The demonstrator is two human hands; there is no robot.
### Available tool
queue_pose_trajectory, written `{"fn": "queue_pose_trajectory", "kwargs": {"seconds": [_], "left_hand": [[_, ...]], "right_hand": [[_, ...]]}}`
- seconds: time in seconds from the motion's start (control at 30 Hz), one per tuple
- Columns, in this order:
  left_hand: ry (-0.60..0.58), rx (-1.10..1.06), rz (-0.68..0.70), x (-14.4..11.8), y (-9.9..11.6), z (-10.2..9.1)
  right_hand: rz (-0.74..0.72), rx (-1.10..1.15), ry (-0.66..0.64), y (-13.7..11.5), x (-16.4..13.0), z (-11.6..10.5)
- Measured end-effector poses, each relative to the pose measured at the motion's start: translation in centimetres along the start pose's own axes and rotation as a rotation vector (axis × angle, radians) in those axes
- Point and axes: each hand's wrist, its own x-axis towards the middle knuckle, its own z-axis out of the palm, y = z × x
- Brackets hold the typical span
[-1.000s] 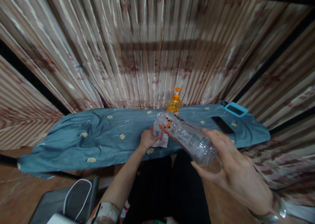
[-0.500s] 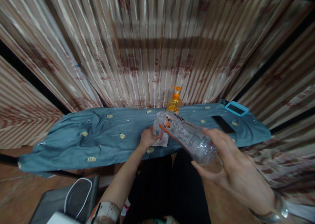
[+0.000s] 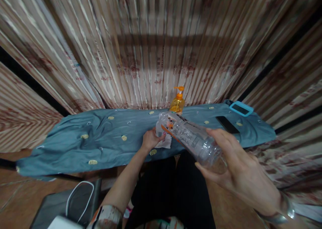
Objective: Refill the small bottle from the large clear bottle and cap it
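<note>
My right hand (image 3: 233,165) grips the base end of a clear plastic bottle (image 3: 188,136) with an orange label, tilted so its neck points down and left. The neck reaches a small clear container and a white cloth (image 3: 164,141) that my left hand (image 3: 150,139) holds on the blue cloth-covered table (image 3: 100,141). Whether any liquid runs out, I cannot tell. An orange pump bottle (image 3: 177,101) stands upright just behind the two hands.
A black phone (image 3: 227,124) and a device in a light-blue case (image 3: 240,108) lie at the table's right end. Striped curtains (image 3: 151,48) hang behind. A dark case with a white cable (image 3: 77,202) sits on the floor at lower left.
The view has shifted slightly, so everything sits a little higher in the picture. Both hands and the tilted bottle keep the same pose.
</note>
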Motion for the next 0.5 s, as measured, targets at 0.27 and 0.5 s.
{"fn": "queue_pose_trajectory", "kwargs": {"seconds": [0.27,0.5], "left_hand": [[-0.024,0.013,-0.022,-0.09,-0.03,0.26],[-0.05,0.046,-0.048,-0.02,0.04,0.34]], "right_hand": [[0.003,0.011,-0.009,0.06,0.03,-0.13],[0.012,0.028,-0.011,0.11,0.07,-0.17]]}}
